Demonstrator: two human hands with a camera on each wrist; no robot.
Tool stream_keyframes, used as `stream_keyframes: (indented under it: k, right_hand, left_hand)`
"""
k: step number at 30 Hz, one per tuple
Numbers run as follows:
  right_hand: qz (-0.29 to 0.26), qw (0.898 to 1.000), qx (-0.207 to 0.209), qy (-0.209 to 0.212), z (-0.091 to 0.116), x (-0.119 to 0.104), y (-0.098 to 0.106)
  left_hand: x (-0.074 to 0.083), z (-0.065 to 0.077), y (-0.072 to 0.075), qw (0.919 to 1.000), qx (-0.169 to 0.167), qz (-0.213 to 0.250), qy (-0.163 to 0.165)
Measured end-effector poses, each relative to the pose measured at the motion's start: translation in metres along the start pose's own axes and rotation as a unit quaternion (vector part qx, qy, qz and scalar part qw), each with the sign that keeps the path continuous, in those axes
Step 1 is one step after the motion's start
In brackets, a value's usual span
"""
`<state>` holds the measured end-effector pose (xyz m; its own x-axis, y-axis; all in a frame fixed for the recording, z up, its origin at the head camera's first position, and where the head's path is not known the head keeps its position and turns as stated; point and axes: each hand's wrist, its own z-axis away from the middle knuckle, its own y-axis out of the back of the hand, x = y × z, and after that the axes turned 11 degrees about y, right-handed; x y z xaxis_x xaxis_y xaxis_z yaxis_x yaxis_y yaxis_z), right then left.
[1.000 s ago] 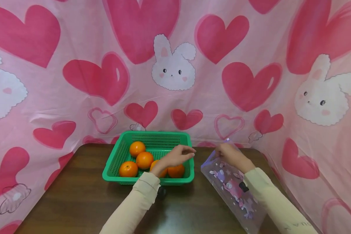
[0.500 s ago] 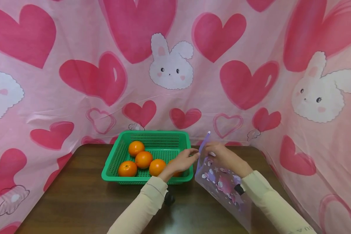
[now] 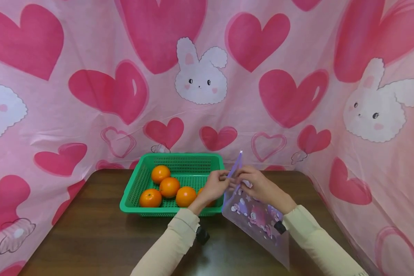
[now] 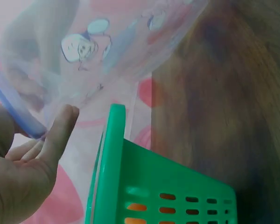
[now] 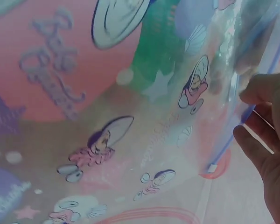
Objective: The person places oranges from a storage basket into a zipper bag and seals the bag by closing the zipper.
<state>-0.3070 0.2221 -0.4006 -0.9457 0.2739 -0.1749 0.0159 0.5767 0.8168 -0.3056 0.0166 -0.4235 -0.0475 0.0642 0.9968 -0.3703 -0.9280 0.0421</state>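
Observation:
A translucent zip bag (image 3: 258,226) with a purple zip edge and pink and purple cartoon prints hangs slanted over the right of the table. My left hand (image 3: 215,188) holds its mouth edge from the left; in the left wrist view the purple edge lies between thumb and fingers of that hand (image 4: 25,182). From the other side my right hand (image 3: 260,187) pinches the same edge, thumb and fingers meeting at the purple strip in the right wrist view. A small white zip end (image 5: 213,168) shows there at the strip's end. Nothing shows inside the bag.
A green plastic basket (image 3: 138,210) stands left of the bag, with several oranges (image 3: 170,187) in it, one partly hidden behind my left hand. Brown wooden table (image 3: 89,237) lies underneath. A pink cloth (image 3: 200,115) with hearts and rabbits hangs behind and on both sides.
My left hand has moved right from over the basket to the bag's mouth and taken hold of its edge. My right hand has brought the bag leftward, near the basket.

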Motion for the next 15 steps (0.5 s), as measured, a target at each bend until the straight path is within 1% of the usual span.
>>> stream_keyframes:
  k: [3, 5, 7, 9, 12, 15]
  right_hand:
    - [0.002, 0.999, 0.024, -0.024, 0.001, -0.002, -0.003]
    - [0.0, 0.998, 0.053, -0.045, 0.001, -0.004, -0.006]
    - [0.001, 0.994, 0.088, -0.07, -0.001, -0.006, -0.011]
    - [0.0, 0.987, 0.123, -0.1, -0.003, -0.009, -0.015]
    - [0.011, 0.975, 0.168, -0.148, -0.006, -0.012, -0.02]
    - [0.014, 0.961, 0.198, -0.193, -0.007, -0.014, -0.022]
  left_hand:
    - [-0.001, 0.0, -0.003, 0.9998, 0.02, 0.001, -0.007]
    - [-0.001, 0.001, -0.005, 0.9995, 0.03, 0.004, -0.012]
    - [-0.001, 0.002, -0.007, 0.999, 0.041, 0.008, -0.019]
    - [-0.002, 0.002, -0.008, 0.9982, 0.051, 0.014, -0.028]
    - [-0.003, 0.001, -0.011, 0.9973, 0.062, 0.024, -0.032]
    - [-0.004, 0.0, -0.014, 0.9966, 0.064, 0.04, -0.033]
